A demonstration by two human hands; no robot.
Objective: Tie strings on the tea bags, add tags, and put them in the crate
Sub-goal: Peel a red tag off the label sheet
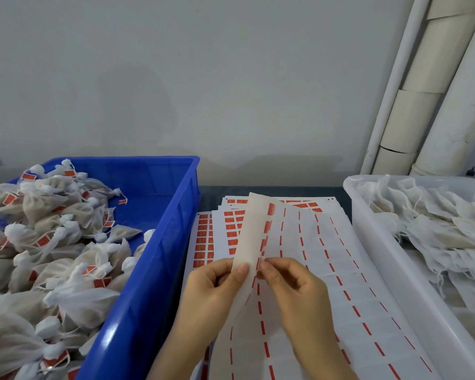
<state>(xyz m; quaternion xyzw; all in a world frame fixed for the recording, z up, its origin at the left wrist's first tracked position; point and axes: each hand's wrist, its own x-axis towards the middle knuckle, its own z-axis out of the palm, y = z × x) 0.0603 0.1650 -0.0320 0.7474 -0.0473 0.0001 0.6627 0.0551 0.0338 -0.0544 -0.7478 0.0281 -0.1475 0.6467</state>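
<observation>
Thin, limp backing strip (254, 229) held upright over the near middle of the table (272, 188), pinched low in the left hand (214, 283) with the thumb on its near face and the fingers curled behind. Right hand (291, 283) narrowed to a fingertip pinch on one red tag (261, 263) at the strip's right edge. Probably mid-peel, though too small to tell whether lifted clear or stuck down.

Strip almost weightless, floppy, curling at the top, and likely slippery from its waxy look. Best gripped low, close beside the tag being worked, to stop it bowing away. Tag tiny and seemingly sticky-backed, easily folded onto itself, so best taken by one edge only, with the glue kept off the fingertips.

Beneath both hands, fanned sticker sheets (340, 270) with mostly bare rows and dashed red remnants. Along the left edge of the table, a blue crate (159, 242) heaped with tagged tea bags (52, 242): soft, light pouches, best lifted by the gathered neck. At the right edge, a white tray (368, 229) of flat untied tea bags (436, 223) with loose strings, liable to tangle and drag neighbours out.

Crate wall high and close beside the left wrist, to be cleared on any drop. Tray rim similarly close on the right. Pale pipes (422, 91) in the far right corner, well apart.
</observation>
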